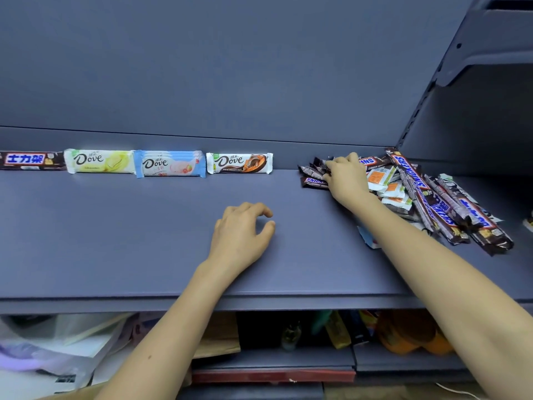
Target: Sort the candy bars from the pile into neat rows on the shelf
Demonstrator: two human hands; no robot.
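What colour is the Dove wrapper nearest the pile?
The Dove wrapper is white with brown and orange swirls, seen in the head view.

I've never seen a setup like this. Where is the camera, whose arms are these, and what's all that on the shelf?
There is no machine here. A person wears a camera on the head, so you look down along their own arms. The left hand rests on the blue shelf, fingers loosely curled, holding nothing. The right hand reaches into the pile of candy bars and grips small dark bars at its edge. Along the back, a row has begun: Snickers bar, yellow Dove, stacked blue Doves, brown Dove.
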